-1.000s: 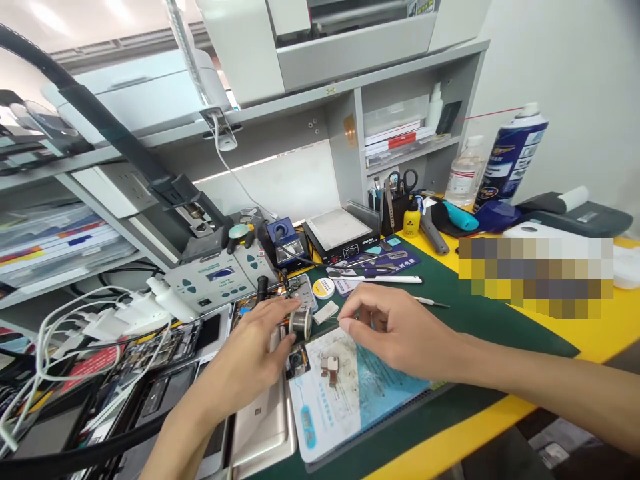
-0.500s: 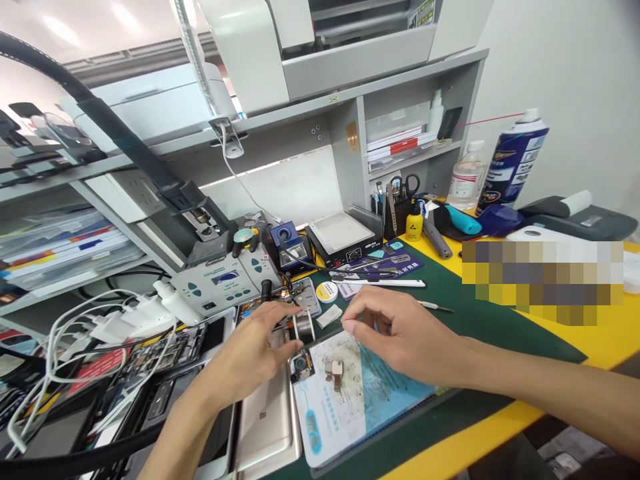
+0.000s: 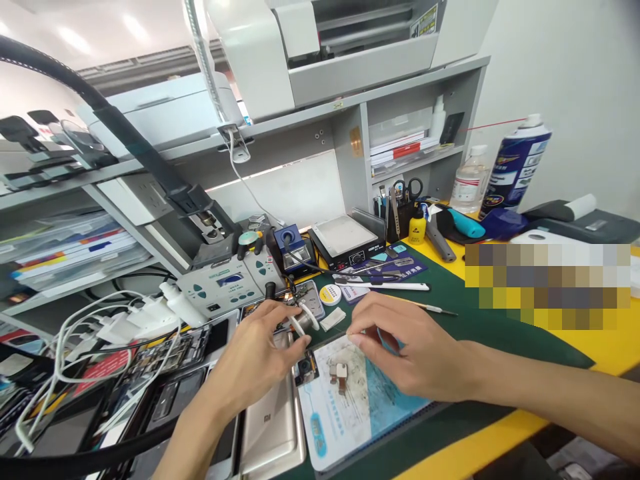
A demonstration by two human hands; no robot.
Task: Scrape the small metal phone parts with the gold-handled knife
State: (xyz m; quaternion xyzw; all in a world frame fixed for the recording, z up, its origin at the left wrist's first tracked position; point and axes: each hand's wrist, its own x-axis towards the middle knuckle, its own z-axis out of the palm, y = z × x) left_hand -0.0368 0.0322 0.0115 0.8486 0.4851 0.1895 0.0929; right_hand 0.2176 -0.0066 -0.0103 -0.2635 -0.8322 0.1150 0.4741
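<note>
My left hand grips a small white-flanged spool of solder wire between thumb and fingers, above a gold phone. Thumb and index finger of my right hand are pinched together over a blue and white mat. A faint thin strand seems to run from the spool to that pinch. On the mat lies a small part with brown flex cables. Just below my left thumb, at the mat's corner, sits a small black camera module.
Behind the hands stand a grey rework station, a soldering iron stand and a hot plate. Opened phones and boards crowd the left, with white cables. A screwdriver-like tool lies right of my right hand.
The spool has tilted and risen slightly in my left hand. My right hand stays pinched in nearly the same place. The whole view has shifted a little.
</note>
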